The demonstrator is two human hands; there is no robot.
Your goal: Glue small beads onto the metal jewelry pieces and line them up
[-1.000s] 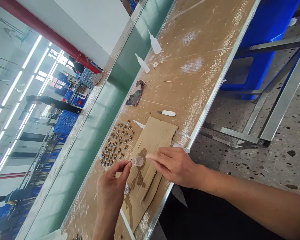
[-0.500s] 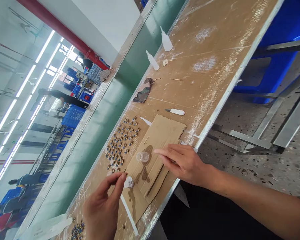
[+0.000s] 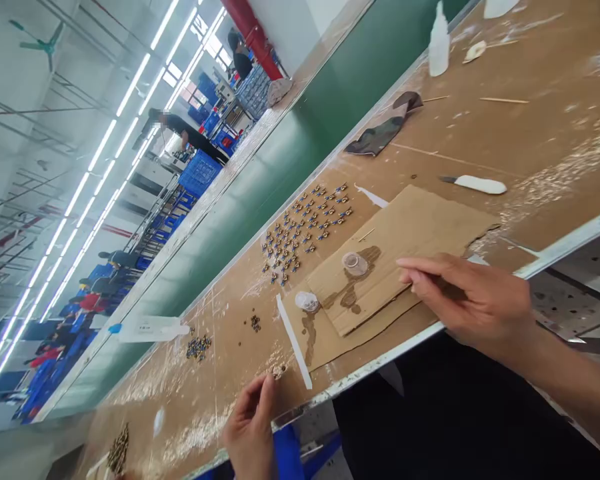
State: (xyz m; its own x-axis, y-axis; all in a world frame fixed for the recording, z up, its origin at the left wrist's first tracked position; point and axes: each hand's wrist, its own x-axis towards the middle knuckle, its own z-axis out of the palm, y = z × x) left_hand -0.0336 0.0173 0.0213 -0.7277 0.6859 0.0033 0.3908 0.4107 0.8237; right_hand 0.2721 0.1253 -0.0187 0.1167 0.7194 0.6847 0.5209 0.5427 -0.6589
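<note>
On a brown counter, down near the front edge, the left hand has thumb and forefinger right by a few tiny dark bits; the tips look close to each other, but you can't really tell if they're closed or pinching something. The right hand is over by the cardboard, thumb and forefinger nearly together too, and again no telling whether anything's between them. Sitting on that cardboard, in a dark wet patch, is a small clear jar, with a whitish see-through container off to its left and a thin stick just beyond. Past the cardboard there's a whole spread of little blue-and-gold parts, plus a looser heap of similar pieces beside a white bottle lying on its side. A white-handled knife lies to the right, beyond the cardboard.
</note>
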